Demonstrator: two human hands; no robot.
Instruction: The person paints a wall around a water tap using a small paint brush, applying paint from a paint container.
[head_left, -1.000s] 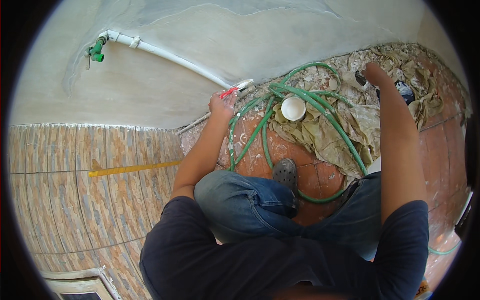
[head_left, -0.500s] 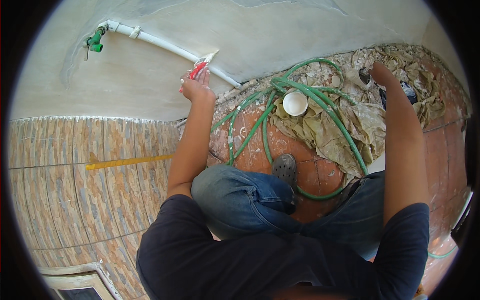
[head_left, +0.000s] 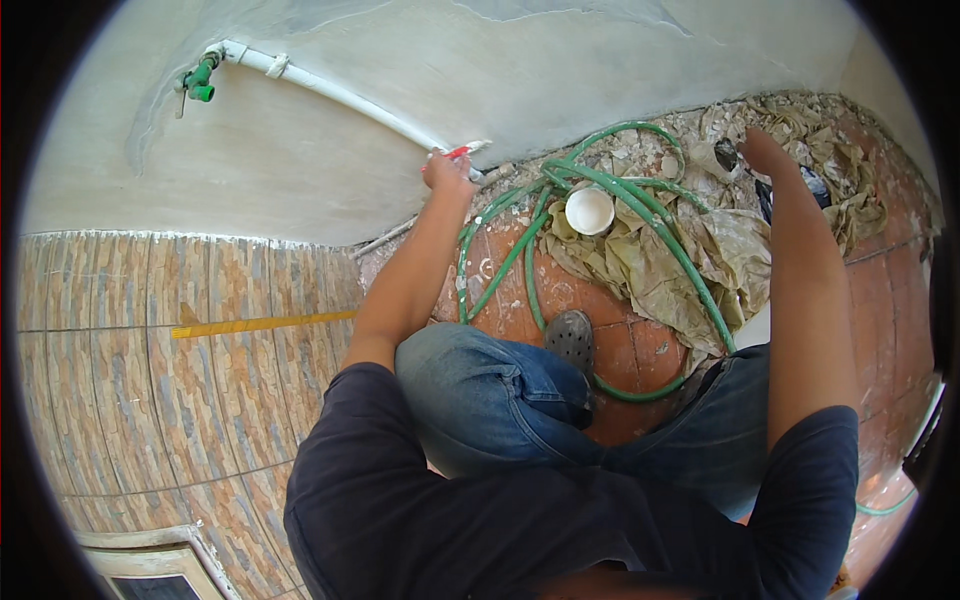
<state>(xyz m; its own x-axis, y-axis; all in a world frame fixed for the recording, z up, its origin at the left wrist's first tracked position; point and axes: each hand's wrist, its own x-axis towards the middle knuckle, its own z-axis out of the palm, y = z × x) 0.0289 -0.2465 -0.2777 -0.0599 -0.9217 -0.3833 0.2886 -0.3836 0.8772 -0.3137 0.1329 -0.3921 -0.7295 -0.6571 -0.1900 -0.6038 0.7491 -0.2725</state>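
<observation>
My left hand point(head_left: 446, 172) is closed around a paintbrush point(head_left: 464, 151) with a red handle and white-coated bristles. It is at the lower end of a white pipe point(head_left: 345, 95) that slants down the wall, and the brush tip points right, against or close to the wall. A green tap point(head_left: 201, 80) sits at the pipe's upper end. My right hand point(head_left: 763, 152) is out to the right over a crumpled, paint-stained sheet; its fingers are hidden. Between my arms stands a small round white tub point(head_left: 590, 209), pale inside.
A green hose point(head_left: 655, 228) loops over the reddish tiled floor point(head_left: 640, 350) around my shoe point(head_left: 570, 338). The crumpled sheet point(head_left: 690, 270) covers the floor by the wall point(head_left: 560, 80). At left, a yellow strip point(head_left: 260, 325) crosses stone-patterned tiles point(head_left: 110, 400).
My left hand has moved right and down along the pipe with the paintbrush, reaching its lower end. The brush now lies flatter. My right hand has stayed nearly still.
</observation>
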